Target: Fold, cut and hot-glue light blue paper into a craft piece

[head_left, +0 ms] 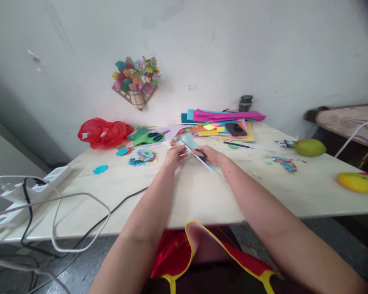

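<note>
My right hand (209, 155) is closed round the dark handles of a pair of scissors (201, 154), whose blades point up and to the left. Light blue paper (190, 141) lies along the blades, and a narrow strip of it (207, 165) hangs down to the right below them. My left hand (176, 156) pinches the near left edge of this paper, close to the blade tips. A stack of paper flower cutouts (143, 157) is on the table left of my left hand.
A power strip (49, 179) with cables occupies the left side. At the back are a red plastic bag (102, 132), other scissors (159, 135), coloured paper sheets (223, 116) and a phone (236, 129). A pen (238, 145) and mangoes (309, 147) lie to the right.
</note>
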A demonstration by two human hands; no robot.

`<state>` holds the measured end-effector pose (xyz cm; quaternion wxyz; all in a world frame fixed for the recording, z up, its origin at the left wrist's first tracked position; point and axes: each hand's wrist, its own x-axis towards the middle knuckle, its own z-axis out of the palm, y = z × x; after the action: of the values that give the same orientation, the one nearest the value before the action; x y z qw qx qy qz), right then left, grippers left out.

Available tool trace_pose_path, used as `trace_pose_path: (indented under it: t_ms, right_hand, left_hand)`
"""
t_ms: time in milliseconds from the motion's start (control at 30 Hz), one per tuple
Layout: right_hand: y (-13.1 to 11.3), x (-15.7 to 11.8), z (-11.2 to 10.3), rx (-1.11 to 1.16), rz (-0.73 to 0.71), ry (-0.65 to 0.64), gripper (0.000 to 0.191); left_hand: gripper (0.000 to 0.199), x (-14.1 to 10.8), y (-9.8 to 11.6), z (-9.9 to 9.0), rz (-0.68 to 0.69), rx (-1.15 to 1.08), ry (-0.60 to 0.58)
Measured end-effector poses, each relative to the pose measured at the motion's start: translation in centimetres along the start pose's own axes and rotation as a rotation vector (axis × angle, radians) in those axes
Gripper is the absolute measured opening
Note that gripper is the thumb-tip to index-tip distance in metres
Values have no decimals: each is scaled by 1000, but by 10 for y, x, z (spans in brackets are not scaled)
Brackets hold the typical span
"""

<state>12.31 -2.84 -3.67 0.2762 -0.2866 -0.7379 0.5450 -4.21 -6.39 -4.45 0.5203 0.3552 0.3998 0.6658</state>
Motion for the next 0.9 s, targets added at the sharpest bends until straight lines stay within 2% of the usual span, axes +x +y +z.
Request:
trace_pose_path:
  t_ms: [200, 700, 900]
  right_hand:
    - [-4, -3, 2, 19, 5, 9, 33]
    - [-1, 1, 1, 15, 28, 30, 32]
    - [-1, 1, 2, 16, -1, 41, 32]
  left_hand:
    - [14, 0, -3, 1, -20, 15, -40]
    - [11, -5, 2, 6, -48, 11, -5]
    - [11, -2, 0, 4, -38, 21, -26]
